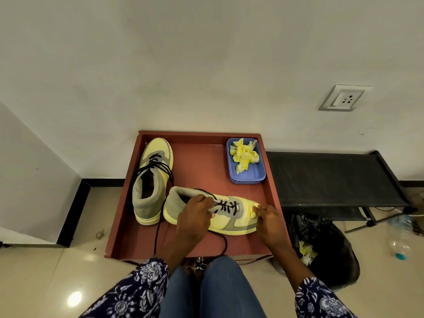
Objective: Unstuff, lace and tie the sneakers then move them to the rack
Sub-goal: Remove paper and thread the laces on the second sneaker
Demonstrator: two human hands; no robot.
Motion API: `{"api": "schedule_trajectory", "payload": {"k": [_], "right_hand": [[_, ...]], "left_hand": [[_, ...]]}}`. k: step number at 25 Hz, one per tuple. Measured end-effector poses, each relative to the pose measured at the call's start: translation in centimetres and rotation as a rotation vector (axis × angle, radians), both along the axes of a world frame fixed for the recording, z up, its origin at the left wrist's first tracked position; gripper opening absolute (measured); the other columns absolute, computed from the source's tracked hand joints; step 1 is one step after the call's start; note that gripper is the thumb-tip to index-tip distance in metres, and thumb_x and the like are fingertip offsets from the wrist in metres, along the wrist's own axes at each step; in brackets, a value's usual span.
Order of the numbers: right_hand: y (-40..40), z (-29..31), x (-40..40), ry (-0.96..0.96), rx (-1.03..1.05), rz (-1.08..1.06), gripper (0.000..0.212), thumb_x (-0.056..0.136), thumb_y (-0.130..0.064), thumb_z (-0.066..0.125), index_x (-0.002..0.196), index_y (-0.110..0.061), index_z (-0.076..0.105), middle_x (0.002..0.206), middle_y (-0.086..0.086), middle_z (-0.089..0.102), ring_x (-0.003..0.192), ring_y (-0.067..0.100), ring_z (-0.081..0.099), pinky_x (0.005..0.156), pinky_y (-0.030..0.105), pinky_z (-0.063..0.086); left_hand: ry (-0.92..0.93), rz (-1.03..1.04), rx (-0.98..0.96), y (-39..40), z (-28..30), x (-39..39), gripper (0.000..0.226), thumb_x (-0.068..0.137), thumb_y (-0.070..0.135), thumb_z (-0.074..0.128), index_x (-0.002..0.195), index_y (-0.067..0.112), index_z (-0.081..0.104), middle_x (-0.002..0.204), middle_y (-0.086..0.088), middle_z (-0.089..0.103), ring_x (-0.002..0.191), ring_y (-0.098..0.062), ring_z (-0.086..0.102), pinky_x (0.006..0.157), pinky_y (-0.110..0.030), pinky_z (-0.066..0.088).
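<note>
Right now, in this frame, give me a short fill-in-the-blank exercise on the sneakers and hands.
1. The crumpled yellow paper lies in the ___ plastic tub.
2. The left hand grips the nearer yellow-grey sneaker at its ___.
3. The right hand touches that sneaker's ___.

Missing words: blue; tongue; toe

Left hand (pixel 195 216) curls over the near sneaker (pixel 229 216) at its tongue (fingers bent, pinching); right hand (pixel 268 220) presses its toe.

Sleeves: dark navy fabric, white floral/paisley print, ending near mid-forearm; left sleeve (pixel 137 292); right sleeve (pixel 321 299); trousers: blue denim jeans (pixel 213 292); hands bare, no rings visible.
</note>
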State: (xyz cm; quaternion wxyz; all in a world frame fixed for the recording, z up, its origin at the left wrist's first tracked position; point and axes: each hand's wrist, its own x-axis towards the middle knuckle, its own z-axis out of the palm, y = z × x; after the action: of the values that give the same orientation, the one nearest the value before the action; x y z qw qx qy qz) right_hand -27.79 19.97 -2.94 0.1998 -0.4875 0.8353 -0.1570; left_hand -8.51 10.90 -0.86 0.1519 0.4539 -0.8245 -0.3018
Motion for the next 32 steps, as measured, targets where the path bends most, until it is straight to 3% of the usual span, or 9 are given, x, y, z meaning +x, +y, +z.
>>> {"api": "schedule_trajectory", "payload": {"k": [8, 11, 14, 17, 22, 26, 28, 30, 32], "right_hand": [[0.7, 0.4, 0.6, -0.009, -0.007, -0.056, 0.027, 0.09, -0.009, 0.052, 0.114, -0.005, 0.064, 0.114, 0.015, 0.062, 0.102, 0.028, 0.059, 0.086, 0.026, 0.046], [0.9, 0.7, 1.5, -0.038, 0.002, -0.015, 0.026, 0.09, -0.013, 0.053, 0.112, -0.008, 0.066, 0.114, 0.012, 0.062, 0.101, 0.025, 0.06, 0.082, 0.021, 0.044], [1.0, 0.6, 3.2, -0.079, -0.002, 0.015, 0.027, 0.092, -0.016, 0.051, 0.114, -0.012, 0.065, 0.119, 0.009, 0.059, 0.102, 0.023, 0.06, 0.083, 0.018, 0.042], [0.9, 0.3, 5.4, -0.118, -0.033, 0.044, 0.029, 0.092, -0.016, 0.049, 0.117, -0.015, 0.064, 0.119, 0.006, 0.058, 0.101, 0.02, 0.059, 0.081, 0.014, 0.038], [0.2, -0.8, 9.0, -0.162, -0.108, 0.153, 0.031, 0.089, -0.014, 0.055, 0.118, -0.01, 0.063, 0.113, 0.008, 0.059, 0.099, 0.022, 0.061, 0.083, 0.013, 0.038], [0.3, -1.1, 10.6, -0.195, -0.157, 0.19, 0.027, 0.078, -0.014, 0.063, 0.103, -0.01, 0.071, 0.092, 0.006, 0.066, 0.078, 0.02, 0.066, 0.07, 0.009, 0.04], [0.4, -1.4, 11.0, -0.2, -0.203, 0.203, 0.024, 0.075, -0.013, 0.064, 0.097, -0.01, 0.073, 0.085, 0.005, 0.067, 0.072, 0.018, 0.067, 0.067, 0.002, 0.035], [0.6, -1.4, 11.3, -0.231, -0.205, 0.231, 0.026, 0.079, -0.015, 0.06, 0.101, -0.009, 0.072, 0.092, 0.006, 0.068, 0.081, 0.02, 0.067, 0.071, -0.001, 0.036], [0.7, -1.0, 11.0, -0.288, -0.189, 0.27, 0.032, 0.08, -0.015, 0.053, 0.107, -0.009, 0.069, 0.101, 0.009, 0.067, 0.091, 0.021, 0.065, 0.08, 0.009, 0.044]], "left_hand": [[-0.025, -0.216, -0.106, -4.3, 0.6, -0.3, 0.012, 0.078, -0.002, 0.059, 0.09, -0.001, 0.062, 0.09, -0.017, 0.061, 0.085, -0.034, 0.054, 0.07, -0.036, 0.041], [-0.046, -0.2, -0.156, -5.7, 0.6, -0.5, 0.013, 0.079, -0.003, 0.057, 0.09, 0.0, 0.063, 0.09, -0.017, 0.059, 0.083, -0.034, 0.054, 0.067, -0.033, 0.041], [-0.085, -0.139, -0.188, -6.8, 0.3, -0.6, 0.008, 0.082, 0.0, 0.055, 0.088, 0.001, 0.061, 0.088, -0.016, 0.052, 0.079, -0.032, 0.051, 0.065, -0.043, 0.047], [-0.145, -0.046, -0.172, -7.4, 0.1, -0.5, 0.007, 0.085, 0.004, 0.05, 0.091, 0.004, 0.054, 0.086, -0.008, 0.04, 0.082, -0.03, 0.049, 0.063, -0.039, 0.044], [-0.069, 0.114, -0.002, -6.9, 0.1, 0.2, 0.034, 0.089, 0.005, 0.042, 0.12, 0.017, 0.052, 0.1, -0.011, 0.047, 0.09, -0.03, 0.051, 0.074, -0.033, 0.042], [0.055, 0.259, 0.1, -5.0, 0.2, -0.2, 0.044, 0.091, 0.022, 0.053, 0.134, 0.016, 0.045, 0.112, -0.019, 0.059, 0.109, -0.035, 0.05, 0.086, -0.031, 0.038], [0.079, 0.3, 0.21, -4.0, 0.6, -0.8, 0.062, 0.085, 0.033, 0.063, 0.139, 0.018, 0.037, 0.122, -0.018, 0.054, 0.119, -0.033, 0.044, 0.094, -0.032, 0.036], [0.076, 0.299, 0.286, -3.6, 0.5, -1.1, 0.079, 0.077, 0.035, 0.072, 0.143, 0.023, 0.029, 0.128, -0.019, 0.048, 0.121, -0.031, 0.041, 0.094, -0.03, 0.035], [0.048, 0.28, 0.283, -3.7, -0.3, -1.0, 0.086, 0.075, 0.032, 0.074, 0.144, 0.027, 0.025, 0.128, -0.02, 0.049, 0.116, -0.032, 0.045, 0.087, -0.027, 0.036]]}}
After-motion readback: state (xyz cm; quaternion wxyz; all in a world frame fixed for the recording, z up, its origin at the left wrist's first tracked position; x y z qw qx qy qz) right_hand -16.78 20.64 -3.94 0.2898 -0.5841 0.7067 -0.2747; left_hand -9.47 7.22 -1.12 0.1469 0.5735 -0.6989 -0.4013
